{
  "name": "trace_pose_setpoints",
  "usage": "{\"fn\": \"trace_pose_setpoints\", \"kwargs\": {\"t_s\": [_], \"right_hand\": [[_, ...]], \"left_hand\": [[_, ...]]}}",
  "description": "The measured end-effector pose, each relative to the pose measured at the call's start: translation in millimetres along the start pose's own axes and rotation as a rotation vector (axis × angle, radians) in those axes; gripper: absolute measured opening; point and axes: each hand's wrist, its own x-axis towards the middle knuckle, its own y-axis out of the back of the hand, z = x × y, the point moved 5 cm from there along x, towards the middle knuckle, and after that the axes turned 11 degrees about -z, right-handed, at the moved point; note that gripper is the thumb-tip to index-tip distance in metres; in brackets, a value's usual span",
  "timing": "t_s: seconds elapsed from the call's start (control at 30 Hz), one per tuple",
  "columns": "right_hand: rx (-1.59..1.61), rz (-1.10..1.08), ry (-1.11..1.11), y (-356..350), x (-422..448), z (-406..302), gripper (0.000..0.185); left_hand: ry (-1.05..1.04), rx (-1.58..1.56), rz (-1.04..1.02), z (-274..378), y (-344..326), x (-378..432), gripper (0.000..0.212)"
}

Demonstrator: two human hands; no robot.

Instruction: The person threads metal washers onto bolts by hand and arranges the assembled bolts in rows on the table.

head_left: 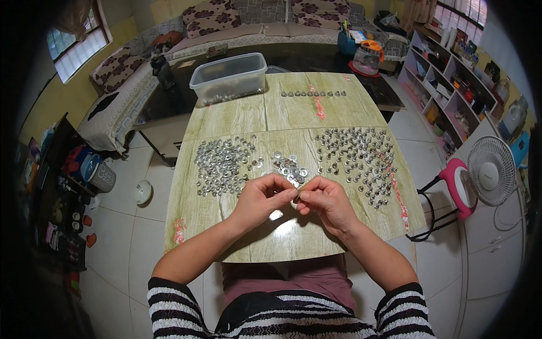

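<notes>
Over the near middle of the wood-patterned table (254, 245), my left hand (264, 197) and my right hand (324, 201) meet at the fingertips. Both pinch one small metal part (298, 195), too small and covered to name exactly. Just beyond my fingers lies a pile of flat metal washers (290, 166). To the left spreads a large group of small metal nuts or collars (222, 163). Many small screws or bolts (360, 154) stand on their heads at the right. A row of similar pieces (313, 93) lines the far part of the table.
A clear plastic tub (228, 80) with small parts at its bottom sits at the table's far left corner. Behind is a dark low table (296, 55) with a plastic jar (366, 60). A white fan (491, 170) and a pink-backed chair (459, 188) stand to the right.
</notes>
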Motion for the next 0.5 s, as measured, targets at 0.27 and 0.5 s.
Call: {"fn": "trace_pose_setpoints", "kwargs": {"t_s": [0.27, 0.5], "right_hand": [[-0.041, 0.019, -0.021, 2, 0, 2, 0.007], [-0.033, 0.012, -0.003, 0, 1, 0, 0.008]], "left_hand": [[0.056, 0.036, -0.030, -4, 0, 2, 0.025], [-0.003, -0.054, 0.006, 1, -3, 0, 0.025]]}}
